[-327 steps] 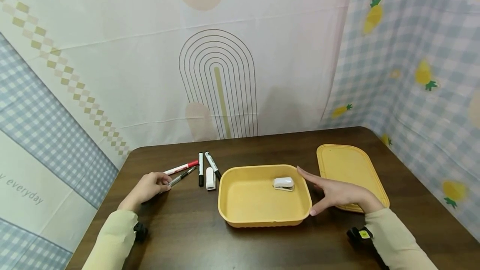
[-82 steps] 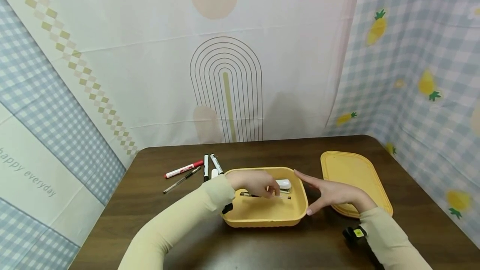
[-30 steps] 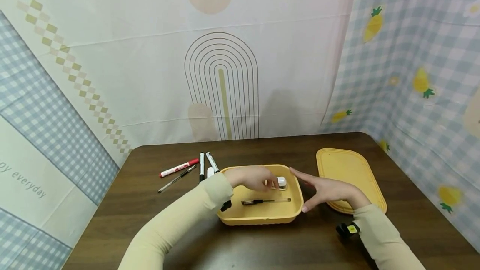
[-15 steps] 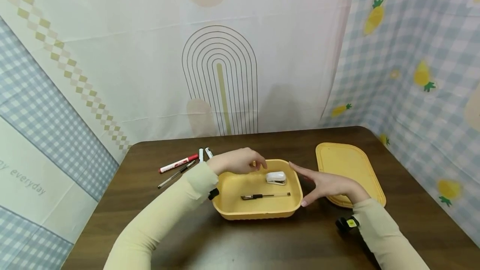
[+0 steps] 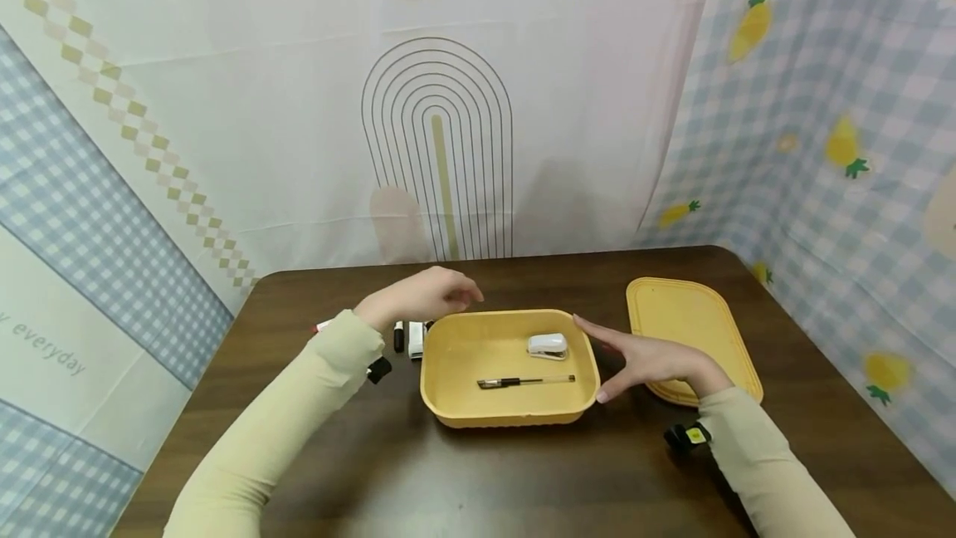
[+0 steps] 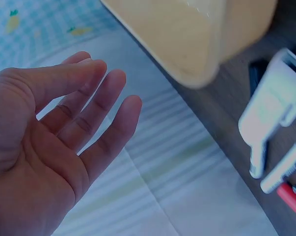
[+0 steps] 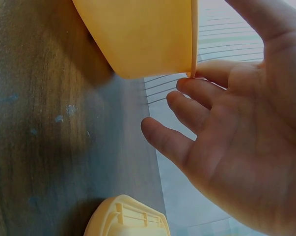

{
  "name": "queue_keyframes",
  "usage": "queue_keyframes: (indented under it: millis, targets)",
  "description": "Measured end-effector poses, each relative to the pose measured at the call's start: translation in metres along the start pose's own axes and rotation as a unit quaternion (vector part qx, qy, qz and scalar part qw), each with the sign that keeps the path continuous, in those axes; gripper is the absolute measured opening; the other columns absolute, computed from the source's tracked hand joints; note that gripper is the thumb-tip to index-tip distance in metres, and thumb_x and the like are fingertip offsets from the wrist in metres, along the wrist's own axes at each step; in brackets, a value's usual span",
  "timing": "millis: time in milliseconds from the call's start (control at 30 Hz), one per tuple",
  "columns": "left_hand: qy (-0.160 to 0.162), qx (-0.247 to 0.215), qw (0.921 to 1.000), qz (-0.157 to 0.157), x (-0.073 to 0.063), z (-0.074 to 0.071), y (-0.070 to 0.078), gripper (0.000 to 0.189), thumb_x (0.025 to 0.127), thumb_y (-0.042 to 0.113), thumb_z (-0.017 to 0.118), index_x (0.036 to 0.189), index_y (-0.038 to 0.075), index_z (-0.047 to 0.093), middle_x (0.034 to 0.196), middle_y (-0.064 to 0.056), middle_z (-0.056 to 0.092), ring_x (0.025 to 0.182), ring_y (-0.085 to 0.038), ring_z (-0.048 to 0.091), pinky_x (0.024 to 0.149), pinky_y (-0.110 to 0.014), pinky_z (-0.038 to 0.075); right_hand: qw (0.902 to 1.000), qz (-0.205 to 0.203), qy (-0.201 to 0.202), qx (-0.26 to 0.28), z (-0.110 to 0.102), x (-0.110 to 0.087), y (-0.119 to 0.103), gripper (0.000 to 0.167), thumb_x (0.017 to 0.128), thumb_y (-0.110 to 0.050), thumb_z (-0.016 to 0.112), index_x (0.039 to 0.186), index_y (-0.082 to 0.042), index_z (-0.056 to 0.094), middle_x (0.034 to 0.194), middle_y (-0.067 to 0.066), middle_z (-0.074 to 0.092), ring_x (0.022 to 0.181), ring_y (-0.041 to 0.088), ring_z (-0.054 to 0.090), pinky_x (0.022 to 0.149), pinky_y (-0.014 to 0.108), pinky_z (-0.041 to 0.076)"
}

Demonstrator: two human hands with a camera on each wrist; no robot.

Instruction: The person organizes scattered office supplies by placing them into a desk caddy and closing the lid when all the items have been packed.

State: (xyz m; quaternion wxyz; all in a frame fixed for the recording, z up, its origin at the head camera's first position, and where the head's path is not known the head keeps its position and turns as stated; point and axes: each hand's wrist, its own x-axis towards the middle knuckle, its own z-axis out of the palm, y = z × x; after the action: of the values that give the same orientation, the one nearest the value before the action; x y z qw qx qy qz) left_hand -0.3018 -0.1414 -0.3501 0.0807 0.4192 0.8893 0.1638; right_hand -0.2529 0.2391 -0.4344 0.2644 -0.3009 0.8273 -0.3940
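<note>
My left hand [image 5: 421, 295] hovers over the back left corner of a yellow plastic bin [image 5: 508, 418], its fingers loosely bent. Nothing lies in that palm [image 6: 44, 162] in the left wrist view. With thumb and forefinger spread wide, my right hand [image 5: 657, 362] touches the bin's right side. In the right wrist view its fingertips [image 7: 184, 86] meet the rim. Inside the bin are a white stapler [image 5: 548, 344] towards the back right and a clear pen with black grip [image 5: 515, 382] across the middle.
Left of the bin, partly behind my left arm, lie another white stapler [image 6: 270, 101], a black-capped marker [image 5: 399, 339] and a red marker [image 6: 291, 196]. A yellow lid [image 5: 690, 330] rests on the brown table [image 5: 448, 480] at the right, partly behind my right hand.
The pen my left hand held by the table's left side now lies in the bin. That hand has since left the stapler and moved left over the rim. My right hand stays at the bin.
</note>
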Motion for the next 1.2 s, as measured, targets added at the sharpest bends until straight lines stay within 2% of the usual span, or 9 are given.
queue_keyframes:
  millis: [233,433,633,800,900,1033,1200]
  targets:
    - [0.018,-0.022,0.9991,-0.031,-0.022,-0.008,-0.017,0.026,0.099,0.004,0.059,0.12,0.01,0.071,0.114,-0.004,0.071,0.101,-0.015,0.065,0.084,-0.033,0.054,1.0,0.009,-0.002,0.001,0.0,-0.002,0.0,0.117,0.081,-0.034,0.086,0.164,-0.018,0.003,0.168,0.01,0.001,0.148,0.047,0.016,0.115,0.062,0.024]
    - [0.03,-0.024,0.9981,-0.049,-0.039,-0.008,-0.027,0.027,0.098,0.004,0.059,0.121,0.01,0.071,0.112,-0.003,0.071,0.098,-0.016,0.066,0.081,-0.033,0.054,0.9999,0.013,-0.003,0.006,0.003,-0.003,0.001,0.117,0.082,-0.034,0.085,0.164,-0.018,0.003,0.168,0.01,0.0,0.148,0.048,0.016,0.114,0.063,0.024]
    - [0.043,-0.034,0.995,-0.083,-0.054,-0.006,-0.036,0.026,0.099,0.005,0.06,0.122,0.01,0.071,0.112,-0.004,0.07,0.102,-0.019,0.064,0.085,-0.038,0.053,0.9998,0.015,-0.003,0.015,0.005,-0.007,0.003,0.116,0.083,-0.032,0.085,0.164,-0.019,0.003,0.169,0.009,-0.001,0.148,0.049,0.015,0.114,0.064,0.024]
    - [0.059,-0.044,0.991,-0.112,-0.064,-0.004,-0.05,0.027,0.099,0.003,0.058,0.123,0.008,0.07,0.105,-0.004,0.069,0.097,-0.019,0.063,0.082,-0.04,0.052,0.9997,0.018,0.0,0.017,0.004,-0.01,0.003,0.116,0.083,-0.032,0.085,0.164,-0.021,0.002,0.169,0.008,-0.001,0.147,0.05,0.016,0.113,0.064,0.025]
    - [0.07,-0.044,0.989,-0.123,-0.069,-0.003,-0.061,0.027,0.098,0.003,0.058,0.122,0.005,0.069,0.102,-0.007,0.07,0.095,-0.02,0.063,0.083,-0.042,0.052,0.9998,0.017,0.004,0.01,0.003,-0.009,0.003,0.116,0.082,-0.032,0.085,0.164,-0.022,0.003,0.168,0.009,0.0,0.147,0.05,0.017,0.113,0.063,0.026]
    - [0.087,-0.044,0.9863,-0.133,-0.077,0.0,-0.072,0.024,0.097,0.004,0.061,0.119,0.003,0.07,0.103,-0.013,0.071,0.096,-0.024,0.065,0.086,-0.048,0.052,0.9998,0.02,0.002,0.009,0.004,-0.008,0.002,0.117,0.082,-0.034,0.085,0.164,-0.023,0.003,0.168,0.01,0.001,0.148,0.048,0.018,0.114,0.062,0.025]
    - [0.102,-0.054,0.9815,-0.153,-0.085,0.003,-0.082,0.023,0.097,0.007,0.063,0.117,0.001,0.071,0.104,-0.014,0.073,0.097,-0.025,0.067,0.088,-0.049,0.052,0.9997,0.021,0.003,0.013,0.006,-0.009,0.003,0.117,0.082,-0.033,0.086,0.164,-0.023,0.003,0.168,0.011,0.002,0.148,0.047,0.018,0.115,0.062,0.025]
